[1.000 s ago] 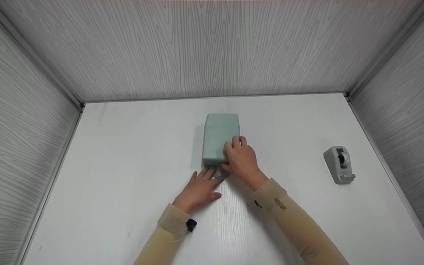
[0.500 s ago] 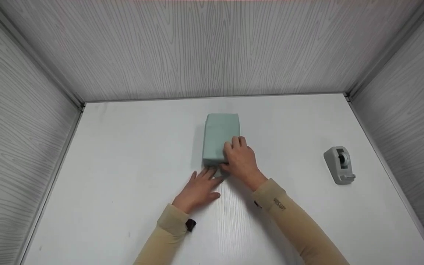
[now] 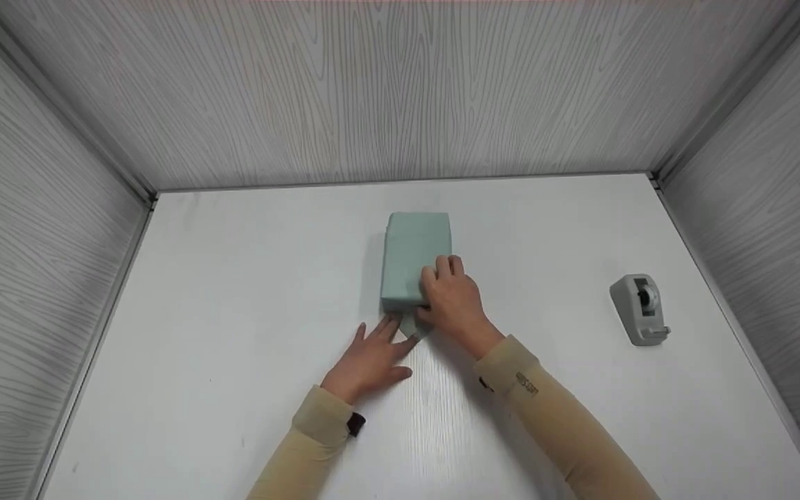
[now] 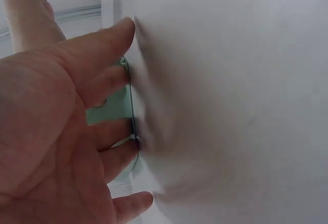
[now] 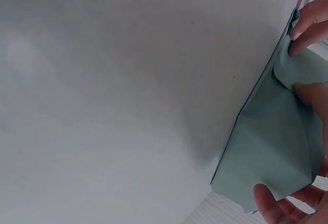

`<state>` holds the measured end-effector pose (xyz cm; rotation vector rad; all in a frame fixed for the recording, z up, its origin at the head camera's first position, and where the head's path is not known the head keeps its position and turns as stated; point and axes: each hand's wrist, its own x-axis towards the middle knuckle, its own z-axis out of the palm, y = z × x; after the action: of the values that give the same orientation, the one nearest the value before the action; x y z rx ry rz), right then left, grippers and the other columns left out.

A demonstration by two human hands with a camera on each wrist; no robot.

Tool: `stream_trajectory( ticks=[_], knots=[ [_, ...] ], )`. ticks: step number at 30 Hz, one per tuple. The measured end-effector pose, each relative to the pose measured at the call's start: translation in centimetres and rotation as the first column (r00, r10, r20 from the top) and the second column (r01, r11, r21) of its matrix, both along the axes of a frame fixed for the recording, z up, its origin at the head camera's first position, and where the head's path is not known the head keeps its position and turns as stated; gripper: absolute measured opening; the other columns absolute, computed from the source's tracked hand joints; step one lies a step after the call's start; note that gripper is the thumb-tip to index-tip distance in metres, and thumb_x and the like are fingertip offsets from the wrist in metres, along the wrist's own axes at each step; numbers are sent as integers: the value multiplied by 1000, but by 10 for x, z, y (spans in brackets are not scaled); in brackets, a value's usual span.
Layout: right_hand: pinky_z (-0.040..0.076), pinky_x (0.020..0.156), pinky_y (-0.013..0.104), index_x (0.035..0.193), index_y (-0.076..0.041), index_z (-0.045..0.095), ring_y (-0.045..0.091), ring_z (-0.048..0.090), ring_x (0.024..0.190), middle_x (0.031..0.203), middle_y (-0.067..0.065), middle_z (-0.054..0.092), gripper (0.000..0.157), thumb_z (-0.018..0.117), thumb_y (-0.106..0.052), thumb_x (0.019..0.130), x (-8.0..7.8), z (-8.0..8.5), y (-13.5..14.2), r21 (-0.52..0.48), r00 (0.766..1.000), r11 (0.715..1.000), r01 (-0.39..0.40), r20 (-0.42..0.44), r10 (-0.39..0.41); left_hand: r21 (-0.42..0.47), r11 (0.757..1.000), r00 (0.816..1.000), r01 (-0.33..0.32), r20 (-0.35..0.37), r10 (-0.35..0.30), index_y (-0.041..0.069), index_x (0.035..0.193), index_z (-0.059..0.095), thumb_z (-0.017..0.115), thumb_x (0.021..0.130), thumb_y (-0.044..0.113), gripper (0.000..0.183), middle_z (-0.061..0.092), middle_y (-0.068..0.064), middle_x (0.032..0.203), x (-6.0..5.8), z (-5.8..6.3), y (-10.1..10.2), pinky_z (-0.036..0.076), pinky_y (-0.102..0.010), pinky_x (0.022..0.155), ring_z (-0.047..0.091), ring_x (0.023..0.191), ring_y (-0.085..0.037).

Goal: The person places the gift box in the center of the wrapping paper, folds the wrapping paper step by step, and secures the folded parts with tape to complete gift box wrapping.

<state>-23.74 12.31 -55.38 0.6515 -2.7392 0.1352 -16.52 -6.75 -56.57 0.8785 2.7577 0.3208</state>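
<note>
A box wrapped in pale green paper (image 3: 416,253) lies on the white table, a pointed paper flap (image 3: 410,325) sticking out from its near end. My right hand (image 3: 457,300) grips the box's near right corner, fingers bent over the top and thumb at the near end. In the right wrist view, folded paper (image 5: 266,147) covers that end. My left hand (image 3: 369,361) lies palm down before the box, fingers spread, fingertips at the flap's edge. The left wrist view shows those fingers (image 4: 115,131) extended against the flap and table; part of the box is hidden behind them.
A grey tape dispenser (image 3: 642,310) with a roll in it stands at the right of the table (image 3: 247,278). Grey wood-grain panels (image 3: 400,90) close in the back and both sides.
My left hand has shifted slightly toward the near left, and more of the flap shows between the hands. My right hand keeps its grip on the box.
</note>
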Motion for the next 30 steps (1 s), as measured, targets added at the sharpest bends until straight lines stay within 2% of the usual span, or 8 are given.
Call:
stream_trajectory(
  ticks=[3, 8, 12, 15, 20, 24, 27, 30],
  knots=[
    [55, 70, 41, 97, -3, 49, 38, 47, 111, 110, 20, 47, 56, 87, -35, 72, 0, 0, 0, -5, 1000, 1000, -2, 6, 2, 10, 1000, 999, 23, 31, -23, 24, 142, 56, 67, 92, 40, 53, 27, -25, 155, 1, 3, 0, 22, -66, 107, 20, 145, -38],
    [55, 71, 42, 99, -3, 50, 38, 47, 112, 110, 20, 47, 56, 87, -36, 72, -1, 1, 1, -13, 1000, 1000, -1, 19, 1, 19, 999, 998, 37, 50, -38, 26, 141, 56, 67, 92, 41, 53, 23, -27, 156, 1, 5, 0, 21, -67, 107, 17, 145, -41],
    [55, 73, 43, 104, -3, 51, 36, 47, 112, 113, 18, 46, 58, 86, -38, 74, 0, 3, 6, -37, 998, 999, -12, 61, 14, 43, 998, 998, 39, 56, -42, 25, 142, 55, 67, 92, 40, 54, 23, -27, 156, 0, 3, -2, 21, -67, 107, 17, 145, -41],
    [54, 77, 42, 110, -4, 51, 33, 46, 113, 115, 15, 45, 59, 86, -37, 76, 2, 7, 14, -78, 992, 996, -45, 112, 54, 56, 997, 998, 45, 52, -48, 24, 143, 54, 67, 92, 40, 55, 25, -26, 155, -1, 3, -3, 21, -67, 107, 18, 145, -41],
    [52, 84, 40, 113, -8, 57, 27, 46, 119, 120, 8, 47, 50, 86, -27, 77, 5, 12, 28, -175, 976, 981, -83, 186, 115, 57, 998, 999, 32, 40, -34, 22, 145, 50, 69, 91, 39, 60, 30, -23, 154, -3, 5, -4, 24, -66, 106, 24, 143, -40],
    [51, 88, 39, 114, -12, 64, 24, 47, 122, 124, 5, 51, 43, 86, -20, 78, 6, 12, 36, -228, 969, 970, -80, 212, 129, 50, 999, 1000, -7, 29, 5, 15, 145, 49, 68, 92, 38, 61, 37, -20, 152, -6, 4, -2, 26, -62, 107, 31, 141, -36],
    [50, 91, 38, 114, -13, 67, 23, 47, 122, 125, 4, 52, 40, 85, -21, 79, 4, 10, 40, -245, 967, 966, -87, 210, 141, 58, 998, 1000, -20, -9, 21, 11, 139, 54, 68, 92, 36, 54, 42, -19, 147, -7, 3, 1, 29, -61, 107, 37, 137, -35],
    [48, 93, 38, 114, -13, 69, 21, 47, 122, 126, 4, 52, 41, 86, -22, 78, 2, 9, 43, -274, 963, 956, -108, 210, 169, 62, 998, 998, -15, -59, 18, 11, 131, 60, 69, 92, 34, 47, 46, -19, 142, -8, 2, 1, 34, -60, 104, 41, 133, -36]
  ],
)
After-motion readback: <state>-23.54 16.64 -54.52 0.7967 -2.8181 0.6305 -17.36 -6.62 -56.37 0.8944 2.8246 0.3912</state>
